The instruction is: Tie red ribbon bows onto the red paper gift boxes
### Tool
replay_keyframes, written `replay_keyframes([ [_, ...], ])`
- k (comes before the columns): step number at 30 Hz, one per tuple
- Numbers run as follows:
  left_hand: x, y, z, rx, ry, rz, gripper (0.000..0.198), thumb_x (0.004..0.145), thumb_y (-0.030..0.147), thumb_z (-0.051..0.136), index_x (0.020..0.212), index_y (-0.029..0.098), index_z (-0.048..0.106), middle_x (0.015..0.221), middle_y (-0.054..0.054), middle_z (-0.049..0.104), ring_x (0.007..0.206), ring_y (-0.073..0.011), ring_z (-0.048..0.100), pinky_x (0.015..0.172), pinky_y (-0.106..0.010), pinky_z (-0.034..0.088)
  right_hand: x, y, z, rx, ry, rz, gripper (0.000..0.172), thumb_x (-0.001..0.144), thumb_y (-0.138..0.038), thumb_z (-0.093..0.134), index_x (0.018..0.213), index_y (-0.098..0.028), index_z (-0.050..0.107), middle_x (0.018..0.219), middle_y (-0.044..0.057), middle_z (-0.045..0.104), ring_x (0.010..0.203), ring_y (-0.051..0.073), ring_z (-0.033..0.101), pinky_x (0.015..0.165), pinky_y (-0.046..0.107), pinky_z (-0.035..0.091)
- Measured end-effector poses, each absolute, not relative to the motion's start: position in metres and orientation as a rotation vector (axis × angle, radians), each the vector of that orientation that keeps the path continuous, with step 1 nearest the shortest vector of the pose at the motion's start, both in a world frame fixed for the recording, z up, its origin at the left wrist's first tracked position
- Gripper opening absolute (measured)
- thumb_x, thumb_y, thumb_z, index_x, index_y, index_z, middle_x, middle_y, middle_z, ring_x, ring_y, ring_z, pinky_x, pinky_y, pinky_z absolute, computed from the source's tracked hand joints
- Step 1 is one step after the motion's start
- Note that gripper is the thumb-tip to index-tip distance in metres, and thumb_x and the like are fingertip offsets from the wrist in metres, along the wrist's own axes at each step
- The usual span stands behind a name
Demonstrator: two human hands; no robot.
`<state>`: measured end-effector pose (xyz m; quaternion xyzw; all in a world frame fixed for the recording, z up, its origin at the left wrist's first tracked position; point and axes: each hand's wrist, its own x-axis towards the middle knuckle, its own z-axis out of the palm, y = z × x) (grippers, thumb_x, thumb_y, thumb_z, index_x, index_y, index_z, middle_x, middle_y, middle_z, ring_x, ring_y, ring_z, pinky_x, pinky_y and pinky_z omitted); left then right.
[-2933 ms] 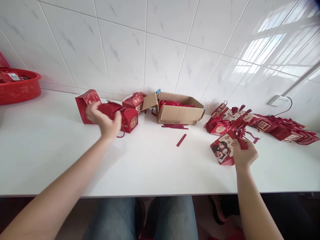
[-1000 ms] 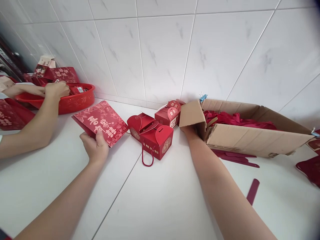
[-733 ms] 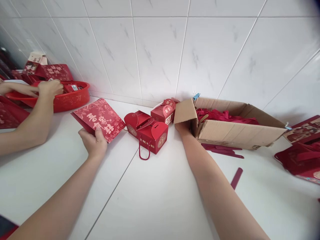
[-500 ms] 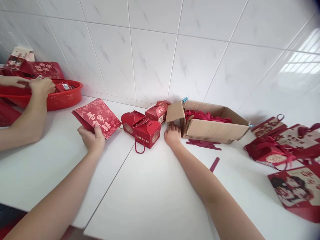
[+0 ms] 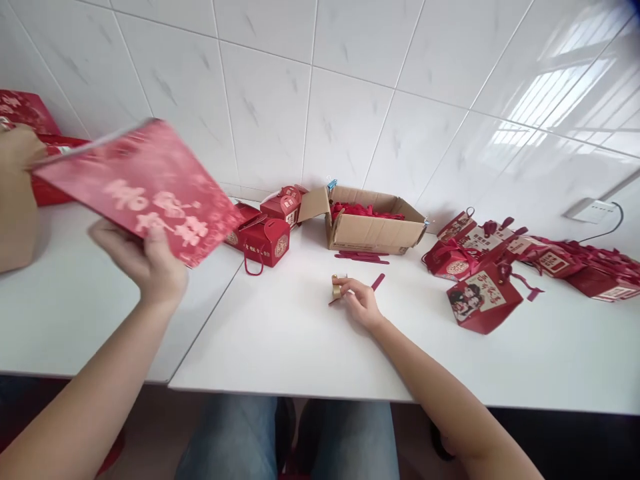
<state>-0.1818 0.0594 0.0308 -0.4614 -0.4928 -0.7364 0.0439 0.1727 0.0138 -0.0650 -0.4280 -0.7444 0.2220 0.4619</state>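
Note:
My left hand (image 5: 145, 267) grips a red paper gift bag (image 5: 150, 190) by its lower edge, thumb on the front and fingers behind. The bag is tilted, raised above the table and slightly blurred, with pale pink characters on its face. My right hand (image 5: 363, 301) rests low over the white table, its fingertips closed on a small gold-coloured piece (image 5: 337, 288) whose kind I cannot make out. A dark red strip (image 5: 379, 281) lies just beyond that hand.
Red gift boxes (image 5: 267, 241) stand near the wall beside an open carton (image 5: 375, 235) of red ribbons. Several dark red strips (image 5: 361, 257) lie before it. Finished-looking red boxes (image 5: 483, 297) crowd the right. A co-worker's hand (image 5: 23, 145) is at the red basin (image 5: 53, 190).
My right hand has come away from the carton flap toward me and now has the small gold piece. My left hand has lifted the gift bag nearer. The view has swung right.

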Motion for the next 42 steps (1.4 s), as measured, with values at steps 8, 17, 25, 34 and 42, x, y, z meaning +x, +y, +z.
replay_keyframes([
  [8,-0.059,0.071,-0.029,-2.458,-1.806,-2.047,0.05,0.069,0.046,0.064,0.106,0.019,0.046,0.108,-0.011,0.06,0.099,-0.0269,0.061,0.083,-0.042,0.05,0.183,0.018,-0.039,-1.081,-1.161,0.868,0.038,0.08,-0.051,0.06,0.063,-0.018,0.054,0.084,0.011,0.071,0.095,0.028,0.068,0.05,0.024,0.05],
  [17,-0.054,0.082,-0.031,-2.921,-1.776,-2.268,0.042,0.06,0.021,0.059,0.101,0.021,0.054,0.093,-0.003,0.064,0.091,-0.0235,0.062,0.081,-0.038,0.051,0.215,0.029,-0.039,-1.141,-1.192,0.674,0.034,0.072,-0.039,0.068,0.07,-0.023,0.038,0.077,0.002,0.067,0.078,0.02,0.069,0.054,0.028,0.055],
  [25,-0.051,0.058,-0.001,-2.77,-1.553,-2.484,0.032,0.072,0.035,0.07,0.097,0.022,0.054,0.09,-0.001,0.062,0.081,-0.017,0.062,0.074,-0.029,0.051,0.215,0.022,-0.039,-1.733,-1.828,0.413,0.009,0.081,-0.021,0.054,0.083,-0.021,0.063,0.084,0.004,0.071,0.076,0.02,0.066,0.071,0.034,0.051],
  [34,-0.041,0.029,0.003,-2.935,-1.397,-2.102,0.033,0.069,0.037,0.075,0.09,0.019,0.056,0.078,-0.001,0.062,0.069,-0.0138,0.059,0.062,-0.024,0.05,0.182,-0.008,-0.012,-0.944,-1.594,0.515,0.047,0.083,-0.041,0.063,0.126,-0.027,0.05,0.132,0.009,0.055,0.121,0.023,0.053,0.1,0.041,0.044],
  [42,-0.038,0.018,0.001,-2.782,-1.096,-2.368,0.03,0.076,0.034,0.071,0.087,0.02,0.047,0.1,-0.006,0.064,0.08,-0.0132,0.063,0.069,-0.025,0.052,0.177,-0.015,-0.008,-0.843,-1.358,0.843,0.034,0.075,-0.038,0.074,0.104,-0.026,0.06,0.098,0.003,0.066,0.089,0.016,0.063,0.083,0.033,0.052],
])
